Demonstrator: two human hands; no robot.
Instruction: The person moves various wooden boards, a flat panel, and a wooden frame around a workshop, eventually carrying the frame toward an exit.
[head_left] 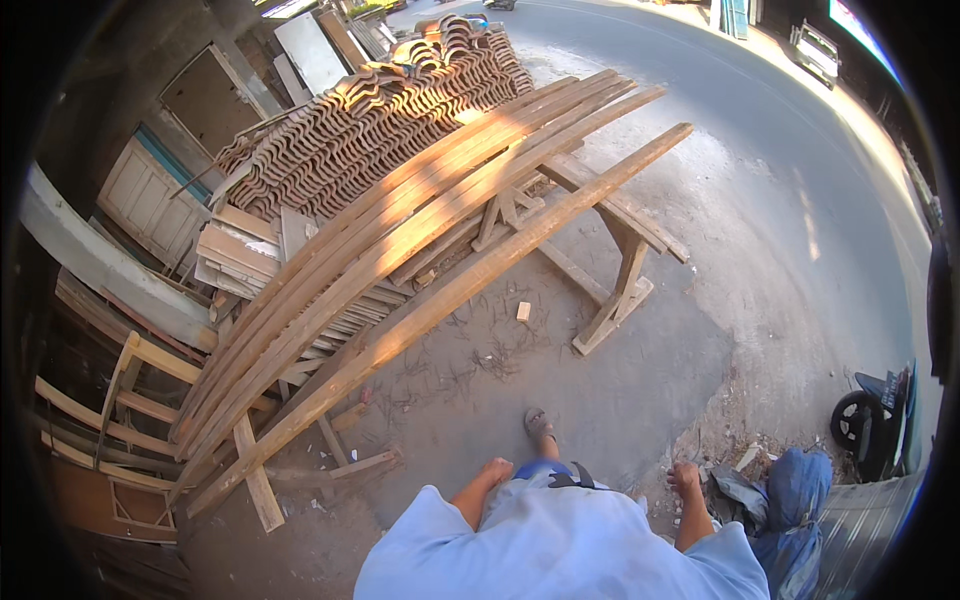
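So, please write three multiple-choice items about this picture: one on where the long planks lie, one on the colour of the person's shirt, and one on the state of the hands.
1. Where do the long planks lie?
A. flat on the road
B. across wooden trestles
C. upright against a wall

2. What colour is the person's shirt?
A. light blue
B. red
C. black

3. What is the state of the two hands?
A. both grip one plank
B. one holds a hammer
C. both hang free and hold nothing

Answers:
1 B: the planks rest on a wooden trestle, raised above the ground.
2 A: the cloth at the lower edge is pale blue.
3 C: the left hand and the right hand are at the person's sides, apart from the planks, with nothing in them.
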